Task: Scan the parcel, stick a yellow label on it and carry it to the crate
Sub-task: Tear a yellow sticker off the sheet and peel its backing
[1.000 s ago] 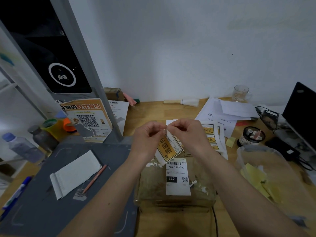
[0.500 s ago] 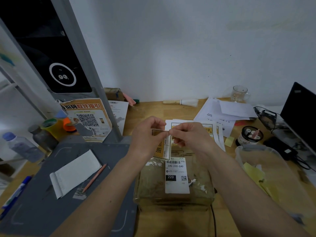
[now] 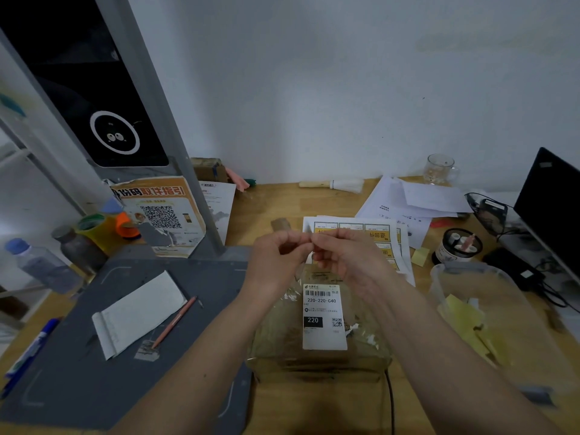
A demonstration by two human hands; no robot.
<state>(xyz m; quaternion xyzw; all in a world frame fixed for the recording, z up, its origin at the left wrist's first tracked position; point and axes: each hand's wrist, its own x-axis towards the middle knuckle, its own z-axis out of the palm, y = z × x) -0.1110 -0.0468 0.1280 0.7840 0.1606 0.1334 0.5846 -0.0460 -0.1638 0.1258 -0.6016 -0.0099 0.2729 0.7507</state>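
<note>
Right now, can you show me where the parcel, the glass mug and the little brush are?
parcel (image 3: 282, 340): head view, bare brown top left of its white label.
glass mug (image 3: 439, 169): head view, middle of its clear body.
brush (image 3: 332, 185): head view, where handle meets bristles.

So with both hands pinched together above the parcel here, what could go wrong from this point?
The label is barely visible between the left hand and right hand, so it may be folded and could stick to itself. The parcel is wrapped in crinkled shiny tape, where a sticker might wrinkle or lift. Pressed down carelessly, it could cover the white shipping label.
</note>
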